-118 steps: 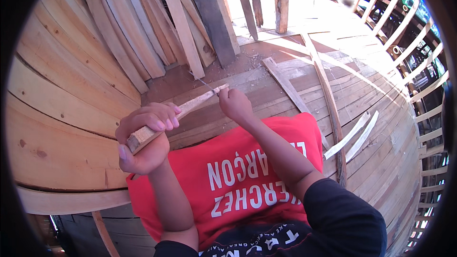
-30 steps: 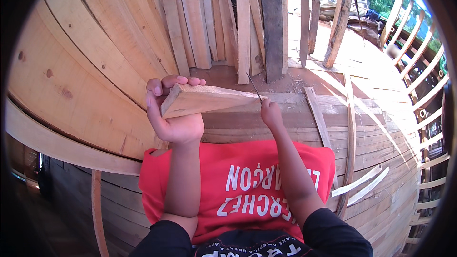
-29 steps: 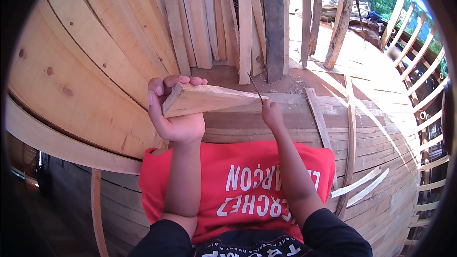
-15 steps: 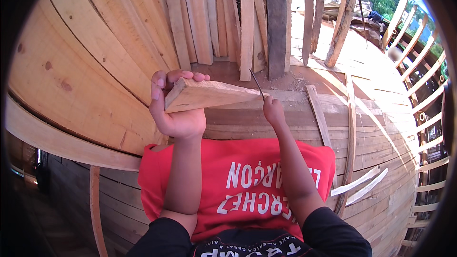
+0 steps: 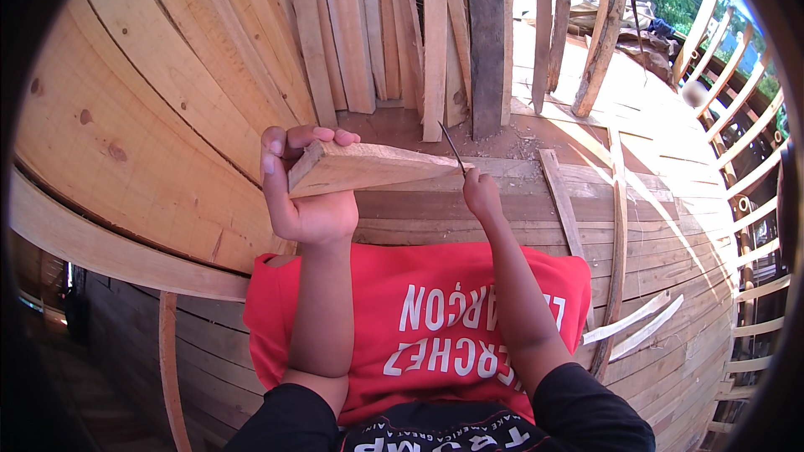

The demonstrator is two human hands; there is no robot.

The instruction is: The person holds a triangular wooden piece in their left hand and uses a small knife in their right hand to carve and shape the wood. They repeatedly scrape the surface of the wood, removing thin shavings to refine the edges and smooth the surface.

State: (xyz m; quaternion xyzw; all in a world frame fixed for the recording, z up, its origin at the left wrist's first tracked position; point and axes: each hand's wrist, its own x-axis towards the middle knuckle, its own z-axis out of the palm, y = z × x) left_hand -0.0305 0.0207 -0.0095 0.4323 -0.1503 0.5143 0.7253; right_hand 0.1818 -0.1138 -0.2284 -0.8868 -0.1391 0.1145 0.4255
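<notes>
My left hand (image 5: 325, 216) is closed around the thick near-left end of a pale plank (image 5: 377, 169), with the fingers over its top edge and the palm below. The plank narrows toward the right. At that tapered end my right hand (image 5: 481, 194) is closed in a fist on a knife (image 5: 451, 147). Its thin dark blade is seen almost edge-on, slanting up and left, touching or right beside the plank's tip. The knife's handle is hidden inside the fist. A red cloth (image 5: 368, 272) with white lettering lies across my lap beneath both forearms.
A curved plank wall (image 5: 126, 117) rises on the left. Boards (image 5: 347, 33) and a dark post (image 5: 487, 42) stand upright ahead. Wood shavings (image 5: 526, 147) dot the planking. Loose strips (image 5: 645, 339) lie at right, and curved ribs (image 5: 758, 208) line the far right side.
My left hand and the plank have shifted slightly left. The right hand and knife stay in nearly the same place.
</notes>
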